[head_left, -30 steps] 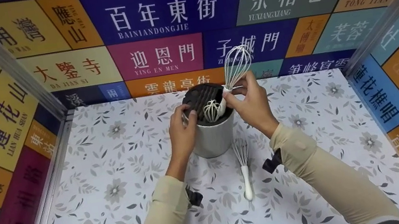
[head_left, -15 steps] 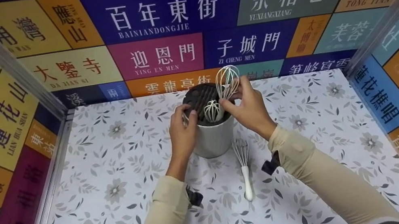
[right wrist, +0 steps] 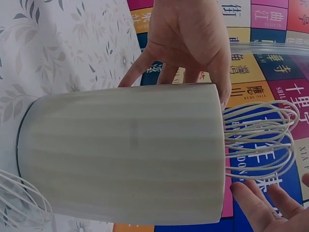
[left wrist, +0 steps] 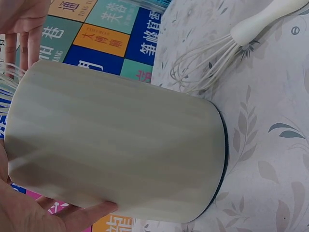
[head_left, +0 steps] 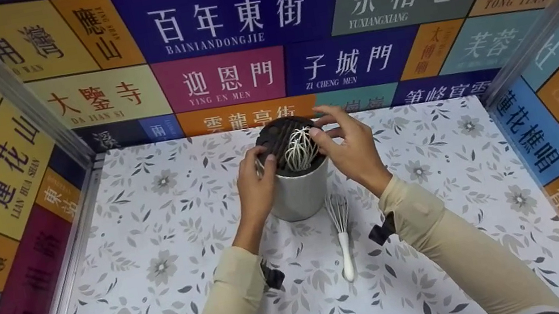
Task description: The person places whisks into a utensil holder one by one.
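A pale ribbed utensil holder (head_left: pixel 298 199) with a dark slotted top stands upright on the patterned table. My left hand (head_left: pixel 254 184) grips its left side, thumb at the rim and fingers behind the wall. Two white whisks poke out of the top, their wire heads overlapping: one whisk (right wrist: pixel 270 113) and the other whisk (right wrist: pixel 270 157) lie side by side in the right wrist view. Their handles are hidden inside. Beside them at the right rim is my right hand (head_left: pixel 356 149), fingers spread, thumb tip close to the wires. A third whisk (head_left: pixel 345 252) lies in front of the holder.
Around the table (head_left: pixel 167 303) stand walls (head_left: pixel 230 10) covered with coloured sign panels, one at the back and one on each side. Clear corner posts (head_left: pixel 9 89) rise at the back left and back right.
My right hand has lowered a whisk handle-first into the holder until only its wires show, then let go of it. My left hand has stayed on the holder.
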Available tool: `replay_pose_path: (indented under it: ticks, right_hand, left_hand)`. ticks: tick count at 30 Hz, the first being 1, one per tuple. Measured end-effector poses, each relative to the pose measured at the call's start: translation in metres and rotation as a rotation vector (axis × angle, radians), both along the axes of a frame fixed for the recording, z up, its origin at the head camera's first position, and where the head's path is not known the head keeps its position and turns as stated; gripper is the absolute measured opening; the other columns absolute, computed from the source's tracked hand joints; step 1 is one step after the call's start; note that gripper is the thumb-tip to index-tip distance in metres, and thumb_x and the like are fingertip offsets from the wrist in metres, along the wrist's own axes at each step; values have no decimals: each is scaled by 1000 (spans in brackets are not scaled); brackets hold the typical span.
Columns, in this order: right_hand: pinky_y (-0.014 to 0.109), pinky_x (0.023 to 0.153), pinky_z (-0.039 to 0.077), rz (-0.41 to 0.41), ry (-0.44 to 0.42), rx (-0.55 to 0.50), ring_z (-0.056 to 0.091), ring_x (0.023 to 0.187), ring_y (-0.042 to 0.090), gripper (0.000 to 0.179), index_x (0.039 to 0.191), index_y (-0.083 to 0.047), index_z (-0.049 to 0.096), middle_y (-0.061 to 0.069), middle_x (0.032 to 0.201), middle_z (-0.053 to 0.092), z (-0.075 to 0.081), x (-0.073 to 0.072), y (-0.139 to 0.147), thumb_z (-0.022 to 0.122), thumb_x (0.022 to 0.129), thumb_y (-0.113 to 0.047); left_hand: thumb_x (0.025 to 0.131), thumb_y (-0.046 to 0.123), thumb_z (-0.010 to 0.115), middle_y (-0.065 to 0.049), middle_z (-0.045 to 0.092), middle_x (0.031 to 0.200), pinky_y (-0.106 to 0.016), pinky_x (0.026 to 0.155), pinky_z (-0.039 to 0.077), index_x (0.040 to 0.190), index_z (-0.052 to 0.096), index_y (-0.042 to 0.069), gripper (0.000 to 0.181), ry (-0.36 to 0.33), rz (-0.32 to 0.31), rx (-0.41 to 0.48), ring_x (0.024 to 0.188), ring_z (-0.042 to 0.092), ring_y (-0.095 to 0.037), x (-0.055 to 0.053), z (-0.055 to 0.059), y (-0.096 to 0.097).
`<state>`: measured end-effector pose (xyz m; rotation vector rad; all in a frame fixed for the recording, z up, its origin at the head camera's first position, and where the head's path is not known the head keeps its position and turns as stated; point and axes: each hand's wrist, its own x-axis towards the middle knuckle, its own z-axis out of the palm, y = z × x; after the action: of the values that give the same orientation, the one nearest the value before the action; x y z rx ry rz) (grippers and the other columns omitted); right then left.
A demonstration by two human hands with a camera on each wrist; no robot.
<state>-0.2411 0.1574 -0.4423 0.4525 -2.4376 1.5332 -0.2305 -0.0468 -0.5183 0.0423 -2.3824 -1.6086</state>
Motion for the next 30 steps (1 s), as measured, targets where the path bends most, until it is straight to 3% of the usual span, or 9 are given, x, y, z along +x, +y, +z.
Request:
replay_pose_path:
  ticks: [7, 13, 18, 22, 24, 26, 30]
  right_hand:
    - [27, 72, 60, -5, 29, 10, 74, 97, 19, 31, 126, -19, 69, 4, 115, 71, -4, 0, -1, 65, 100, -36]
    - [28, 74, 60, 4, -5, -3, 74, 96, 19, 27, 120, -17, 71, 2, 113, 73, -7, 2, 1, 65, 100, -35]
    - [32, 76, 61, 37, -74, -99, 73, 100, 25, 32, 124, -11, 69, 10, 118, 70, -6, 5, 7, 66, 100, -33]
    - [33, 78, 61, 26, -114, -138, 72, 102, 32, 31, 126, -4, 66, 20, 121, 67, 10, 18, 9, 63, 101, -22]
    - [33, 78, 61, 7, -128, -129, 72, 101, 32, 29, 127, -3, 65, 22, 121, 66, 11, 21, 12, 62, 102, -18]
    - [33, 77, 61, -8, -139, -116, 72, 99, 30, 29, 128, -4, 63, 22, 120, 65, 6, 22, 19, 62, 102, -16]
    - [40, 76, 62, -28, -175, -110, 72, 94, 23, 32, 131, -11, 61, 15, 119, 65, -19, 18, 39, 64, 101, -23]
  left_hand:
    - [104, 28, 56, -13, 60, 120, -45, 90, 45, 127, 61, 14, 28, -5, 4, 5, 108, 57, -35, 0, 0, 0]
    - [103, 27, 57, -14, 59, 116, -43, 87, 44, 127, 61, 13, 27, -5, 4, 21, 107, 56, -39, 0, 0, 0]
    - [103, 27, 57, -12, 59, 112, -41, 84, 43, 126, 61, 13, 27, 0, 2, 23, 104, 57, -37, 0, 0, 1]
    - [103, 27, 57, -12, 59, 112, -42, 86, 43, 127, 61, 14, 27, -8, 2, 24, 105, 57, -38, 1, -1, 1]
    - [103, 28, 57, -13, 59, 113, -43, 86, 43, 127, 61, 14, 27, -10, 4, 25, 106, 56, -39, 0, -1, 0]
    - [103, 28, 57, -12, 59, 115, -43, 87, 43, 127, 61, 15, 27, -11, 6, 19, 105, 56, -35, 0, -1, 0]
    - [104, 28, 57, -12, 60, 117, -42, 88, 44, 127, 61, 15, 27, -6, 11, 14, 102, 55, -27, 1, 0, 0]
